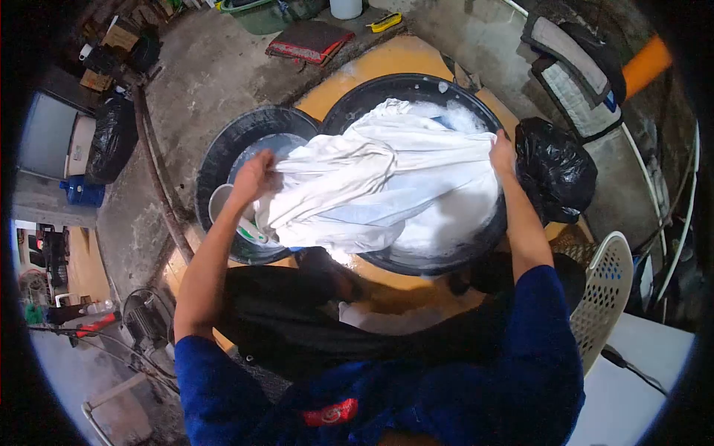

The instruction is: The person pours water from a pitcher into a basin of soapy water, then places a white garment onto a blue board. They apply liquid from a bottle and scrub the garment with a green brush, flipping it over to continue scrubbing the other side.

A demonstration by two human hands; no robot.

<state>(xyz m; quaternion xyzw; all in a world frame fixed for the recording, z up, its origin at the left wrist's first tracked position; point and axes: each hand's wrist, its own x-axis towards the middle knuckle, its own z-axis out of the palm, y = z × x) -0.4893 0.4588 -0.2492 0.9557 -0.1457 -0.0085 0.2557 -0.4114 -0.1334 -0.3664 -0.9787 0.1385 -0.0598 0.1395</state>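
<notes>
A wet white cloth (335, 178), perhaps a garment, is stretched between my two hands across two black tubs. My left hand (254, 177) grips its left end above the smaller tub (212, 167). At the other end, my right hand (503, 154) is closed on a bunched edge near the right rim of the larger tub (372, 93). White suds (454, 223) fill much of that larger tub. In the smaller one, a white dipper (222, 201) with a pale handle lies partly under the cloth. The fabric hides much of both tubs.
A black plastic bag (554, 167) sits right of the larger tub. Nearer me on the right stands a cream perforated basket (606, 290). Beyond the tubs are a dark red-edged mat (309, 41) and a yellow brush-like object (385, 22). A long pipe (156, 171) runs along the left.
</notes>
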